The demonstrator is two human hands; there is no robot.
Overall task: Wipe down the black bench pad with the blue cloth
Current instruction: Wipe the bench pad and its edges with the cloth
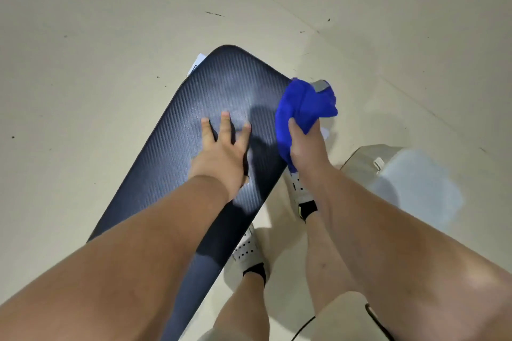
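Note:
The black bench pad (221, 91) runs from lower left to upper middle, ribbed and shiny. My left hand (221, 152) lies flat on its middle with the fingers spread. My right hand (304, 144) grips a bunched blue cloth (302, 105) at the pad's right edge, near the far corner. Part of the cloth hangs below my hand beside the pad.
Pale floor surrounds the bench. My two feet in white shoes (249, 252) stand right of the pad. A pale grey box-like object (401, 174) sits on the floor at right. A black cable (304, 327) lies near the bottom edge.

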